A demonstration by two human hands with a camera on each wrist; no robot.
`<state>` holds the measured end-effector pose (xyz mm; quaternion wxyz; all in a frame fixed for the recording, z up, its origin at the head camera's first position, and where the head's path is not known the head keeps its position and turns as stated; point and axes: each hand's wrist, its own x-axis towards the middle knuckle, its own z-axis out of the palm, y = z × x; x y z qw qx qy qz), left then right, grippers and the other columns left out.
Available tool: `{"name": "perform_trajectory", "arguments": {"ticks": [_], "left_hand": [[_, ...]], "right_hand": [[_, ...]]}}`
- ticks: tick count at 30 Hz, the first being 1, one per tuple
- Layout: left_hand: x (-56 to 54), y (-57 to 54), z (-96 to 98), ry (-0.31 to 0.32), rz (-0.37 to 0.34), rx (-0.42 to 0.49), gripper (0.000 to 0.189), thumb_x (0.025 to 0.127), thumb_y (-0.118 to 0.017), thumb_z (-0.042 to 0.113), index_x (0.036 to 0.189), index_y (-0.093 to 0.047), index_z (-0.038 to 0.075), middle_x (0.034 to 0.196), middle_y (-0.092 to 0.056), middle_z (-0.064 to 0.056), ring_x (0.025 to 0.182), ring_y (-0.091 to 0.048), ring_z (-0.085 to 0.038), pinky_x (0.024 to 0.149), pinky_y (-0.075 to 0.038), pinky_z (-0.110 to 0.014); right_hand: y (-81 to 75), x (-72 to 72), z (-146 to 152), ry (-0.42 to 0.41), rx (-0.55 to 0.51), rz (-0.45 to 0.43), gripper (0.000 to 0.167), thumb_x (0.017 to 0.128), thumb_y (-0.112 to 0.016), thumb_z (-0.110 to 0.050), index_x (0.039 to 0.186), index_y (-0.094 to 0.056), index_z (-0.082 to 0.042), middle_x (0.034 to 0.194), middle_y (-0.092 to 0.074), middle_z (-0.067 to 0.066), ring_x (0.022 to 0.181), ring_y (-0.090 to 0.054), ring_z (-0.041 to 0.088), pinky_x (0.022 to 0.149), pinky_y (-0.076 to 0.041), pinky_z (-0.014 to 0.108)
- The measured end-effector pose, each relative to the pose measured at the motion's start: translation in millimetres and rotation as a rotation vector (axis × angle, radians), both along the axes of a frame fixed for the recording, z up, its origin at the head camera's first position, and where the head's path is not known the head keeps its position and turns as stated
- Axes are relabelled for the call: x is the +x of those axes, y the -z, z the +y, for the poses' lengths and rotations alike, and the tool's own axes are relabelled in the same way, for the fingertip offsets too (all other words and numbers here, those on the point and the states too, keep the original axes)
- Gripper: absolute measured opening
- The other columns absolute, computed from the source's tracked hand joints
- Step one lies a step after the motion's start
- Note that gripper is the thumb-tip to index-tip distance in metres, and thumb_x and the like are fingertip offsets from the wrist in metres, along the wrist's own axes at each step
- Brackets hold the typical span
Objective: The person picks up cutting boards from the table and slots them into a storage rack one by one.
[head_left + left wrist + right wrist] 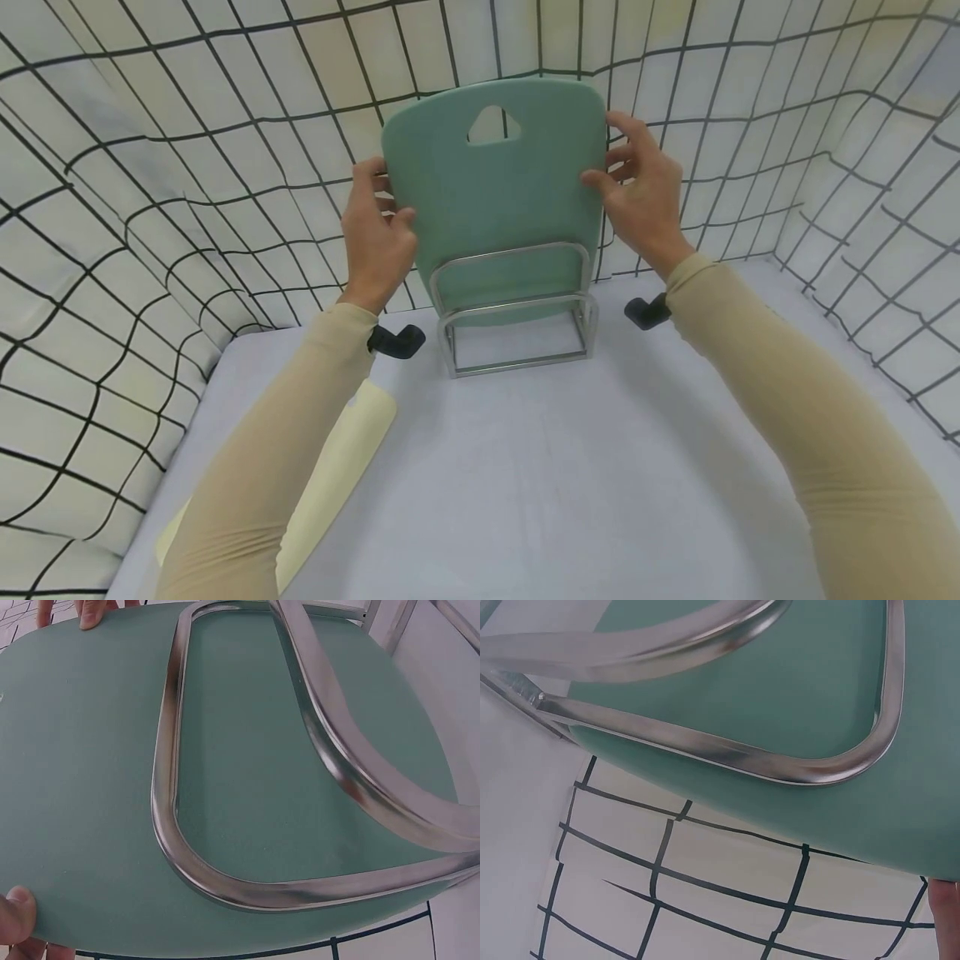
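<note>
A green cutting board (pixel 495 192) with a cut-out handle hole stands upright, leaning slightly back, its lower part behind the two loops of a metal rack (pixel 513 307). My left hand (pixel 377 233) holds the board's left edge, thumb on the front face and fingers behind. On the opposite edge my right hand (pixel 643 192) pinches the board the same way, a bit higher up. In the left wrist view the rack's bent bars (pixel 166 787) cross in front of the green face. The right wrist view shows one fingertip (pixel 946 911) at the board's edge.
A pale yellow board (pixel 337 475) lies on the white table (pixel 540 467), partly covered by my left forearm. Black-and-white grid cloth (pixel 247 167) encloses the back and both sides. Black wrist mounts (pixel 397 342) jut out below both hands.
</note>
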<state>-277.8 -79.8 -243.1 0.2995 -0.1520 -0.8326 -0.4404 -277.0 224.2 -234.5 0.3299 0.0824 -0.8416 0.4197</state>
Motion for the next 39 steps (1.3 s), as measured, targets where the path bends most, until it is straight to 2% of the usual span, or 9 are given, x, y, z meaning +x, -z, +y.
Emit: {"name": "perform_trajectory", "arguments": {"ticks": [8, 24, 34, 39], "left_hand": [[-0.3, 0.1, 0.2, -0.003, 0.001, -0.001, 0.051, 0.095, -0.052, -0.01, 0.142, -0.045, 0.008, 0.129, -0.059, -0.016, 0.106, -0.064, -0.026, 0.093, -0.059, -0.037], [-3.0, 2.3, -1.2, 0.015, 0.016, -0.005, 0.051, 0.096, -0.051, -0.01, 0.143, -0.046, 0.008, 0.128, -0.059, -0.017, 0.105, -0.065, -0.026, 0.093, -0.06, -0.038], [-6.9, 1.6, -2.2, 0.017, 0.014, -0.028, 0.051, 0.096, -0.051, -0.01, 0.143, -0.045, 0.007, 0.128, -0.059, -0.018, 0.104, -0.065, -0.029, 0.091, -0.06, -0.038], [-10.0, 0.5, -2.3, 0.017, 0.005, -0.038, 0.05, 0.097, -0.051, -0.009, 0.144, -0.045, 0.008, 0.127, -0.061, -0.018, 0.103, -0.067, -0.03, 0.091, -0.061, -0.038]], "right_hand": [[0.6, -0.2, 0.5, 0.004, 0.011, 0.0, 0.057, 0.097, -0.072, -0.016, 0.149, -0.05, -0.03, 0.117, -0.072, 0.013, 0.091, -0.069, 0.018, 0.097, -0.062, 0.039], [1.4, -0.5, 2.1, 0.0, 0.001, -0.027, 0.058, 0.098, -0.071, -0.019, 0.15, -0.049, -0.035, 0.117, -0.072, 0.011, 0.092, -0.068, 0.017, 0.097, -0.061, 0.04], [1.9, -6.4, 1.4, 0.023, 0.029, -0.022, 0.06, 0.098, -0.071, -0.017, 0.151, -0.048, -0.03, 0.117, -0.072, 0.014, 0.091, -0.068, 0.018, 0.094, -0.062, 0.04], [1.9, -9.1, 1.8, 0.015, 0.023, -0.029, 0.062, 0.097, -0.072, -0.018, 0.152, -0.047, -0.034, 0.118, -0.071, 0.013, 0.092, -0.068, 0.018, 0.094, -0.062, 0.041]]}}
